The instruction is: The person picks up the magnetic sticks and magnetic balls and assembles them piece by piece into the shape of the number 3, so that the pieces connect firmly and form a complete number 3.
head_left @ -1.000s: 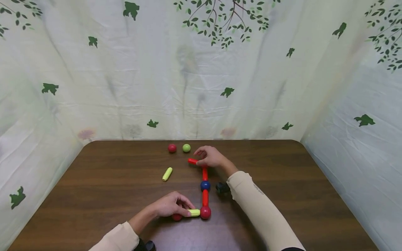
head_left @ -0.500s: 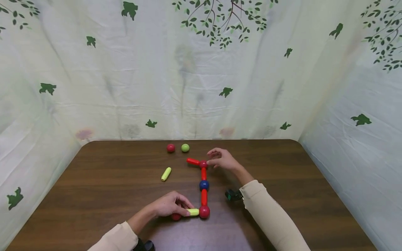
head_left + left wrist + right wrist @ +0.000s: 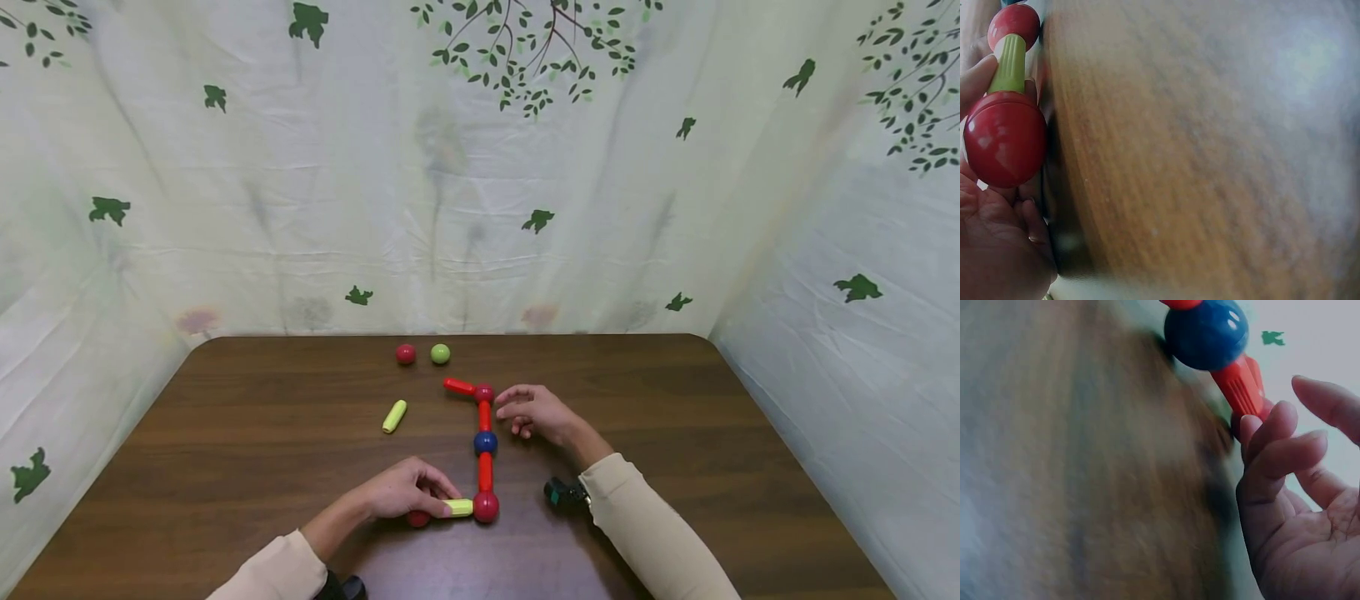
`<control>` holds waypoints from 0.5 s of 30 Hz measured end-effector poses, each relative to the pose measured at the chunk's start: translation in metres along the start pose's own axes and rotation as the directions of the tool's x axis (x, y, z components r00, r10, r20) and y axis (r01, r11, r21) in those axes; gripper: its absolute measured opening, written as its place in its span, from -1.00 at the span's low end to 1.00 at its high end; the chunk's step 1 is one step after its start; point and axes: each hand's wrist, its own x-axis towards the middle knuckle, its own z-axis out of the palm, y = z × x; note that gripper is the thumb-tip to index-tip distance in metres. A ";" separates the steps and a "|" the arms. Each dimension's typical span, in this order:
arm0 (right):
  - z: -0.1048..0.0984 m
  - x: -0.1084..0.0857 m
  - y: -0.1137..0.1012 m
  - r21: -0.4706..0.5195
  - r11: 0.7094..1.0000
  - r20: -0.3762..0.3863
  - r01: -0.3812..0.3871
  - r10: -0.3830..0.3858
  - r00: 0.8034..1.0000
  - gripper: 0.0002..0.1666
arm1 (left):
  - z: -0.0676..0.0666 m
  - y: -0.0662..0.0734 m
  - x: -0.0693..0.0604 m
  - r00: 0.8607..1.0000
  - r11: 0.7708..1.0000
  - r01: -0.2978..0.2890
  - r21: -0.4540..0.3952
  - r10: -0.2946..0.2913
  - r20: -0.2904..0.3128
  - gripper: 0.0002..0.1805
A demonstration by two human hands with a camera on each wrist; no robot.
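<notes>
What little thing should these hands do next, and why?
Perhaps the right hand should fetch the loose green ball for the far red stick. That stick's left end is bare, the ball lies near it, and this hand holds nothing, while the left hand pinches the near yellow stick.

Cream sleeves (image 3: 660,529); black wrist cameras (image 3: 562,493), apparently strapped on

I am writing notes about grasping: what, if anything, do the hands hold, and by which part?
The left hand pinches a yellow-green rod by its shaft, between two red balls; the right hand holds nothing.
</notes>
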 end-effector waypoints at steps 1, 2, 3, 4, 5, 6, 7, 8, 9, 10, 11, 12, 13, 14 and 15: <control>0.001 -0.001 0.001 0.001 1.000 0.000 -0.007 0.007 1.000 -0.69 | 0.000 0.000 0.000 1.000 1.000 -0.001 -0.001 0.001 0.001 -0.80; 0.002 -0.001 0.002 0.003 1.000 -0.001 -0.015 0.015 1.000 -0.69 | 0.000 0.000 0.000 1.000 1.000 -0.003 -0.001 0.003 0.003 -0.80; 0.003 -0.001 0.002 0.004 1.000 -0.006 -0.023 0.023 1.000 -0.70 | 0.000 0.000 0.000 1.000 1.000 -0.001 -0.001 0.001 0.002 -0.80; 0.003 -0.001 0.002 0.003 0.999 -0.013 -0.033 0.033 0.999 -0.70 | 0.000 0.000 0.000 1.000 1.000 0.000 0.000 0.000 0.002 -0.80; 0.004 -0.001 0.002 0.000 0.999 -0.021 -0.041 0.041 0.999 -0.70 | 0.000 0.000 0.000 1.000 1.000 0.003 0.000 -0.003 0.000 -0.80; 0.005 -0.001 0.002 -0.003 0.999 -0.032 -0.047 0.047 0.998 -0.69 | 0.000 0.000 0.000 1.000 1.000 0.003 0.001 -0.003 0.000 -0.81; 0.005 0.000 0.002 -0.007 0.999 -0.042 -0.054 0.054 0.998 -0.69 | 0.000 0.000 0.000 1.000 1.000 0.004 0.003 -0.004 -0.001 -0.81; 0.006 0.000 0.001 -0.011 0.998 -0.052 -0.060 0.059 0.997 -0.68 | 0.000 0.000 0.000 1.000 1.000 0.008 0.004 -0.008 -0.002 -0.81; 0.007 0.001 0.000 -0.017 0.998 -0.061 -0.066 0.065 0.996 -0.68 | 0.000 0.000 0.000 1.000 1.000 0.013 0.005 -0.012 -0.004 -0.81; 0.007 0.002 0.000 -0.027 0.997 -0.067 -0.069 0.067 0.995 -0.67 | 0.000 0.000 0.000 1.000 1.000 0.014 0.008 -0.014 -0.005 -0.81; 0.008 0.002 -0.001 -0.035 0.997 -0.072 -0.071 0.069 0.995 -0.67 | 0.000 0.000 0.000 1.000 1.000 0.018 0.009 -0.018 -0.006 -0.82; 0.009 0.003 -0.002 -0.043 0.996 -0.077 -0.076 0.073 0.994 -0.67 | 0.000 0.000 0.000 1.000 1.000 0.019 0.011 -0.019 -0.005 -0.82; 0.009 0.004 -0.003 -0.052 0.995 -0.080 -0.079 0.075 0.994 -0.67 | 0.001 -0.001 0.000 1.000 1.000 0.018 0.014 -0.018 -0.006 -0.82; 0.010 0.005 -0.003 -0.064 0.995 -0.082 -0.081 0.076 0.994 -0.67 | 0.001 -0.001 0.000 1.000 1.000 0.018 0.016 -0.018 -0.006 -0.82; 0.010 0.006 -0.003 -0.074 0.994 -0.083 -0.085 0.078 0.993 -0.67 | 0.001 -0.001 0.000 1.000 1.000 0.017 0.016 -0.017 -0.006 -0.82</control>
